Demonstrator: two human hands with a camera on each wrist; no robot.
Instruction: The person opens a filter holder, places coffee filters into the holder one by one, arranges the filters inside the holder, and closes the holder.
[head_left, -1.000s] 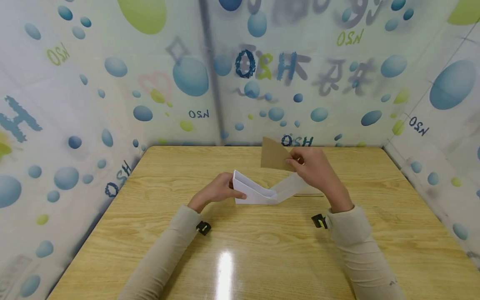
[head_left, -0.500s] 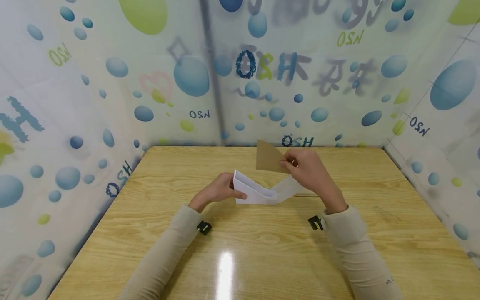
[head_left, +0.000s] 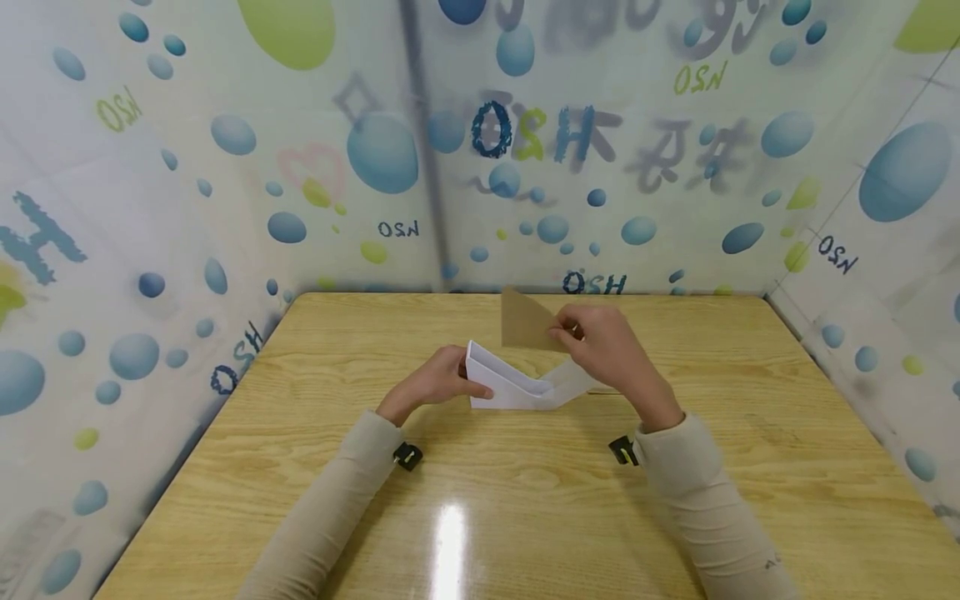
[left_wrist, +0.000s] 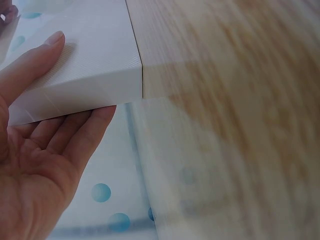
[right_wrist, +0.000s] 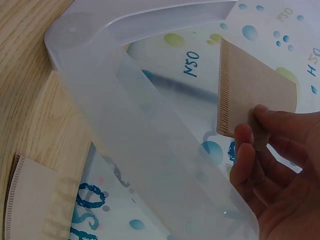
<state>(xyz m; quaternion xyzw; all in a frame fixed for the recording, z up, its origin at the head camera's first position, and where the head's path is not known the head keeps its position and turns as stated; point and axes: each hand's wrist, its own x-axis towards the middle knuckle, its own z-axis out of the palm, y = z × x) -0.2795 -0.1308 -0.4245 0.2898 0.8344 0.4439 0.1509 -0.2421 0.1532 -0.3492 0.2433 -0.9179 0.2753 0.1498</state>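
Note:
A narrow white box (head_left: 506,393) stands on the table, its top open. My left hand (head_left: 435,379) grips its left end, the thumb on the near face and the fingers behind, as the left wrist view shows. A translucent lid (right_wrist: 150,140) slants up and out from the box's right end. Above and behind the box, my right hand (head_left: 606,346) pinches a brown paper coffee filter (head_left: 523,323) between thumb and fingers. The filter has a crimped edge, plain in the right wrist view, and is apart from the box.
More brown filter paper (right_wrist: 30,200) with a crimped edge lies on the wooden table (head_left: 525,517), partly behind the lid in the head view. A patterned curtain (head_left: 300,125) borders the table at the back and sides.
My right hand has moved left and slightly down with the coffee filter, bringing it over the box's opening in the head view. The left hand and box have stayed put.

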